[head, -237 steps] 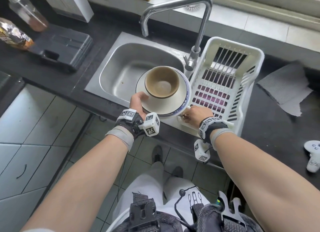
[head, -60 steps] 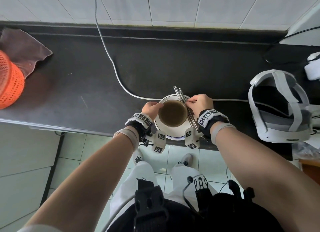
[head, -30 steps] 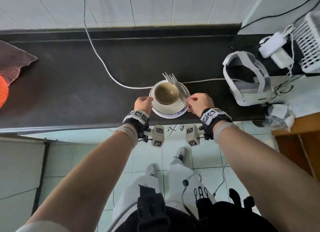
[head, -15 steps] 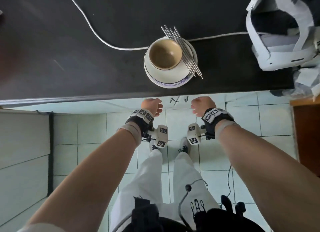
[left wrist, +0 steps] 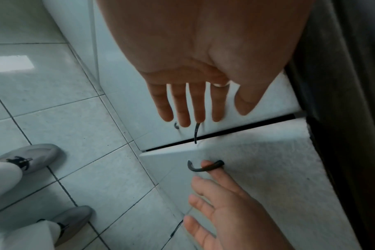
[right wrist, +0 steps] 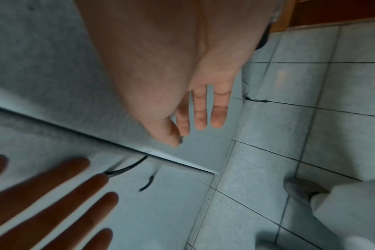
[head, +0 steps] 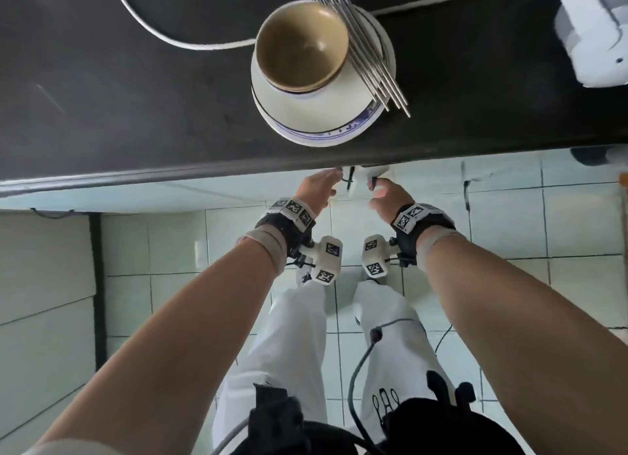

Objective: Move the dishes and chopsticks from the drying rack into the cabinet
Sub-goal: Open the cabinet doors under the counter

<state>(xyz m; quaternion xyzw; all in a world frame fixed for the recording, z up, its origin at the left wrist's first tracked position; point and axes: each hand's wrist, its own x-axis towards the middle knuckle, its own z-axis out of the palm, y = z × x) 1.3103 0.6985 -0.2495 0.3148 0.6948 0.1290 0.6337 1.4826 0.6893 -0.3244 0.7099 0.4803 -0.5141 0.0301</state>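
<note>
A brown bowl (head: 302, 45) sits on stacked white plates (head: 323, 115) on the black counter (head: 136, 98). Metal chopsticks (head: 367, 47) lie across the plates' right side. Both hands are below the counter's front edge, at the white cabinet doors. My left hand (head: 319, 186) has straight fingers, and its fingertips touch the left door's black handle (left wrist: 196, 133). My right hand (head: 384, 196) has its index finger hooked behind the right door's handle (left wrist: 203, 167), with the thumb against it. The right door (left wrist: 257, 160) stands slightly ajar.
A white cable (head: 176, 36) crosses the counter behind the dishes. A white headset (head: 591, 30) lies at the counter's right end. My legs (head: 306, 335) and grey shoes (left wrist: 30, 157) stand on the tiled floor close to the doors.
Both hands have moved forward from in front of the counter to the cabinet handles under its edge. The dishes and chopsticks stay on the counter where they were set.
</note>
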